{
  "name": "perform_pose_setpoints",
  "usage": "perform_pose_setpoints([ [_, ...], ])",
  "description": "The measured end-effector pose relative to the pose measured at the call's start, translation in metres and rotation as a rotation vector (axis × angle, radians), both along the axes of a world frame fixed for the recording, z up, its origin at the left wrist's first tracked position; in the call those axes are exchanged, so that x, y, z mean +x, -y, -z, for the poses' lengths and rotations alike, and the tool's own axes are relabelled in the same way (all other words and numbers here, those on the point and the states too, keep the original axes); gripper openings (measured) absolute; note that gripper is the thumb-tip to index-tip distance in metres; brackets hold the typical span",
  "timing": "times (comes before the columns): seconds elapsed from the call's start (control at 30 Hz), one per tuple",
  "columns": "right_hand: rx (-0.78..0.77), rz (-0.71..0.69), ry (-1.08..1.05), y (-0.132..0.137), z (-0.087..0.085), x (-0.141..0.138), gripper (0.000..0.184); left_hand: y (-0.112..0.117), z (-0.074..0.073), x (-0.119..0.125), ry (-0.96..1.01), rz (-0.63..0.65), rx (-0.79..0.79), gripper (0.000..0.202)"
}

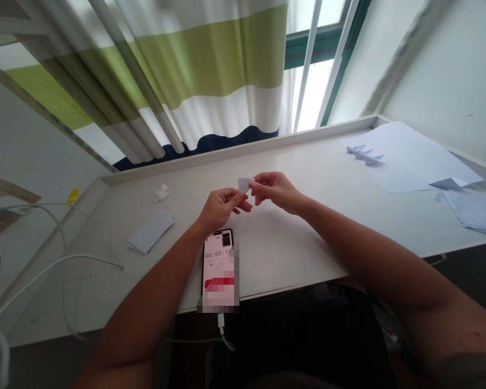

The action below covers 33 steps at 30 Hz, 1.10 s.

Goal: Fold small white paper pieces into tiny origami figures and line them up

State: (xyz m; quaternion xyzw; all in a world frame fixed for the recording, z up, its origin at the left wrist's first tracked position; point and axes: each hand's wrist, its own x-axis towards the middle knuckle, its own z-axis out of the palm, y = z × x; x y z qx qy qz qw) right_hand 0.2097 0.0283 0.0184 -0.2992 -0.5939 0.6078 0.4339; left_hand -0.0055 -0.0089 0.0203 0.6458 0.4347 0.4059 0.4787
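A small folded piece of white paper (245, 185) is held up between my two hands, above the middle of the desk. My right hand (276, 190) pinches its right side between thumb and fingertips. At its lower edge, my left hand (223, 207) grips it with thumb and forefinger, the other fingers curled below. Over to the right, several small folded paper boats (364, 155) stand in a row on a large white sheet (413, 156). The exact folds of the held paper are too small to make out.
A phone (218, 265) showing a timer lies below my left hand, a cable (221, 322) plugged in. Folded papers (150, 231) and a crumpled tissue (161, 192) lie left. More paper (473, 210) is stacked at the right edge. White cables (56, 265) cross the left side.
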Motion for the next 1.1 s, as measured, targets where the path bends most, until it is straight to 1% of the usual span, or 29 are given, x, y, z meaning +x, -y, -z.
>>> perform_pose_setpoints([
  [0.17, 0.0, -0.02, 0.009, -0.0025, 0.007, -0.0017, 0.059, -0.0003, 0.0029, 0.0027, -0.033, -0.001, 0.01, 0.042],
  [0.27, 0.011, -0.017, 0.023, -0.0036, 0.007, -0.0011, 0.059, -0.0012, 0.0049, 0.0034, -0.031, -0.022, 0.025, 0.044],
  [0.37, 0.044, 0.005, 0.047, -0.0032, 0.0043, -0.0001, 0.057, -0.0022, 0.0068, 0.0036, -0.022, -0.03, 0.057, 0.046],
  [0.47, 0.067, 0.023, 0.068, -0.0021, 0.0019, -0.0005, 0.057, -0.0018, 0.0073, 0.0044, -0.02, -0.028, 0.055, 0.045],
  [0.57, 0.07, 0.05, 0.104, -0.001, 0.0018, -0.0021, 0.058, 0.0001, 0.0057, 0.0055, -0.018, -0.032, 0.045, 0.044],
  [0.67, 0.078, 0.093, 0.149, 0.0002, 0.0032, -0.0032, 0.058, 0.0011, 0.0032, 0.005, -0.027, -0.063, 0.057, 0.042],
  [0.77, 0.133, 0.084, 0.168, 0.0012, 0.005, -0.0032, 0.054, 0.0, 0.0022, 0.0026, -0.051, -0.087, 0.072, 0.039],
  [0.9, 0.21, 0.076, 0.159, 0.0014, 0.008, -0.0027, 0.048, -0.0033, 0.0042, 0.0003, -0.088, -0.056, 0.094, 0.036],
  [1.0, 0.264, 0.076, 0.196, 0.0008, 0.009, -0.0019, 0.038, -0.0052, 0.007, 0.0007, -0.066, -0.051, 0.124, 0.037],
  [1.1, 0.277, 0.076, 0.197, -0.0003, 0.0081, -0.0006, 0.039, -0.0065, 0.009, 0.0005, -0.023, -0.076, 0.147, 0.04],
])
